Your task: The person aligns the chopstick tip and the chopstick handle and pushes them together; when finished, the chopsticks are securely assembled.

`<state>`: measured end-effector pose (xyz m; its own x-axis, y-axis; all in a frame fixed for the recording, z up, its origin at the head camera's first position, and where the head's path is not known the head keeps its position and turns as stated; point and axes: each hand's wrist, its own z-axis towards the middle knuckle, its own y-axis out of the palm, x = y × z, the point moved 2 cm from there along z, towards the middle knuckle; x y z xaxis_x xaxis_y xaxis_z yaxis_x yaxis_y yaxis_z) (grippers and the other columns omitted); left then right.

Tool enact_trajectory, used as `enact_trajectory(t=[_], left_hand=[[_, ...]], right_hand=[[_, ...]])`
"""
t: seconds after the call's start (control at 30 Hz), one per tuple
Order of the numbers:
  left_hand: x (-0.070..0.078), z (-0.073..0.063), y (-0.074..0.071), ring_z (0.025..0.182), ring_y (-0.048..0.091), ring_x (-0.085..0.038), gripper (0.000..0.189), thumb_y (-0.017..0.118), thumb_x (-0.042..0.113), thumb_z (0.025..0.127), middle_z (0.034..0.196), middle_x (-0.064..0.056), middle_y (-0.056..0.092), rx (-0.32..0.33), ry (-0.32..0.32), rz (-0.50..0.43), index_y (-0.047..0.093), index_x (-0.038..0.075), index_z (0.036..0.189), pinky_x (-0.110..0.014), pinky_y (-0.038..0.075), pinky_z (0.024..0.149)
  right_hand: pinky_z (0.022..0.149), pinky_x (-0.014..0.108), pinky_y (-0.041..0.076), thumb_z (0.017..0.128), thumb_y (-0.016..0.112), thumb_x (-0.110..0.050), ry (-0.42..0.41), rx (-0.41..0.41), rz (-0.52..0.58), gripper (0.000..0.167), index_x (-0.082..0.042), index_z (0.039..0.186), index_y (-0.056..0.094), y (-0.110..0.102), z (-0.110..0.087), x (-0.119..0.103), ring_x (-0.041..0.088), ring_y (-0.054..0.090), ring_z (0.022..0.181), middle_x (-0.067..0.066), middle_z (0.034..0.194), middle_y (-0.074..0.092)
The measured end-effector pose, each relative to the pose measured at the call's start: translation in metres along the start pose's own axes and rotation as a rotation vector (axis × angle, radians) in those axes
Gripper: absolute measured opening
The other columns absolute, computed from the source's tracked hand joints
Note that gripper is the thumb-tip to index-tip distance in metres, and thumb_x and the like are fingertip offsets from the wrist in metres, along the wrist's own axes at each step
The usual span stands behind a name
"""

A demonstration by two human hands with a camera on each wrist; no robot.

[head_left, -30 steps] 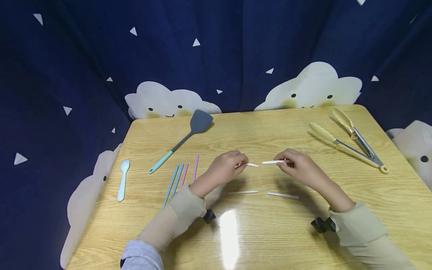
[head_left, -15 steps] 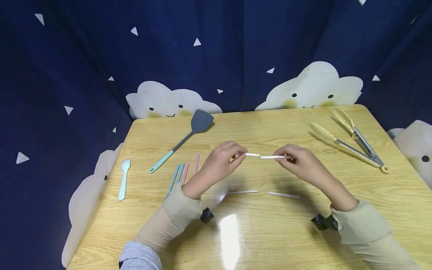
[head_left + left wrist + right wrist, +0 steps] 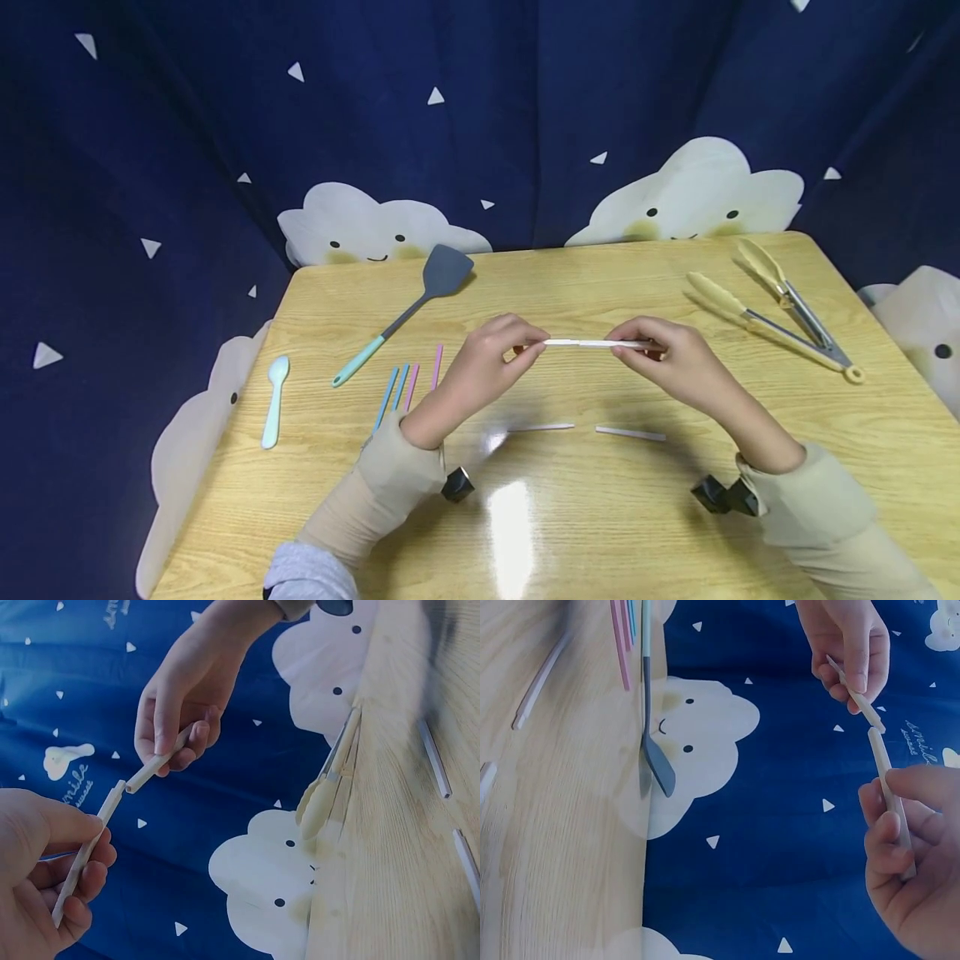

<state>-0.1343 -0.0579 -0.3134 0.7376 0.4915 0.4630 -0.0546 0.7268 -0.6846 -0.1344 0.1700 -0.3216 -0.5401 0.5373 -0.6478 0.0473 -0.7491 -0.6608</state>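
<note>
Between thumb and fingers, my left hand [image 3: 491,358] pinches a slim white stick [image 3: 86,851] whose end steps down to a narrower tip. A second white stick [image 3: 889,795] is held the same way by my right hand [image 3: 671,358]. Both are raised above the table, with their inner ends meeting or nearly so; whether they touch I cannot tell. In the wrist views the two sticks stand at a slight angle to each other. Below the hands lie two more white sticks, a left one [image 3: 542,427] and a right one [image 3: 630,433], end towards end with a gap.
On the wooden table [image 3: 600,533], blue sticks [image 3: 386,400] and pink sticks [image 3: 437,367] lie left of my left hand. A spatula [image 3: 447,271] and a light blue spoon [image 3: 273,400] are further left. Spread tongs [image 3: 810,325] lie at the back right.
Both hands have risen away from the tabletop and come slightly closer. The gap between the two held sticks has closed up, and they now line up in the head view.
</note>
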Motion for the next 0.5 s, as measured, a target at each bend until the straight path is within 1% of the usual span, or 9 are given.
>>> enact_trajectory(t=[0.1,0.3,0.5], left_hand=[[0.0016,-0.0007,-0.0016,0.071,0.055,-0.010,0.008,0.062,0.007,0.083,0.084,-0.002,0.063,0.007,0.007,-0.010,0.067,0.005,0.089,-0.015,0.043,0.064],[0.0000,-0.0019,-0.0030,0.071,0.056,-0.012,0.008,0.063,0.006,0.083,0.084,-0.003,0.063,0.016,-0.002,-0.027,0.067,0.005,0.089,-0.015,0.043,0.063],[-0.0018,-0.0025,-0.0029,0.071,0.054,-0.011,0.008,0.062,0.006,0.083,0.083,-0.003,0.063,0.028,0.010,-0.032,0.067,0.004,0.089,-0.023,0.047,0.061]], right_hand=[[0.049,0.020,0.040,0.081,0.064,-0.004,0.009,0.000,0.011,0.008,-0.008,0.088,0.064,0.0001,-0.0004,-0.0020,0.005,0.048,0.058,-0.004,0.073,0.059],[0.051,0.020,0.041,0.082,0.063,-0.005,0.041,0.006,0.030,0.008,-0.008,0.089,0.065,-0.0003,-0.0009,-0.0046,0.005,0.049,0.060,-0.002,0.075,0.061],[0.050,0.019,0.041,0.082,0.063,-0.004,0.046,0.006,0.053,0.008,-0.006,0.090,0.064,0.0006,0.0000,-0.0064,0.005,0.050,0.060,0.000,0.076,0.061]])
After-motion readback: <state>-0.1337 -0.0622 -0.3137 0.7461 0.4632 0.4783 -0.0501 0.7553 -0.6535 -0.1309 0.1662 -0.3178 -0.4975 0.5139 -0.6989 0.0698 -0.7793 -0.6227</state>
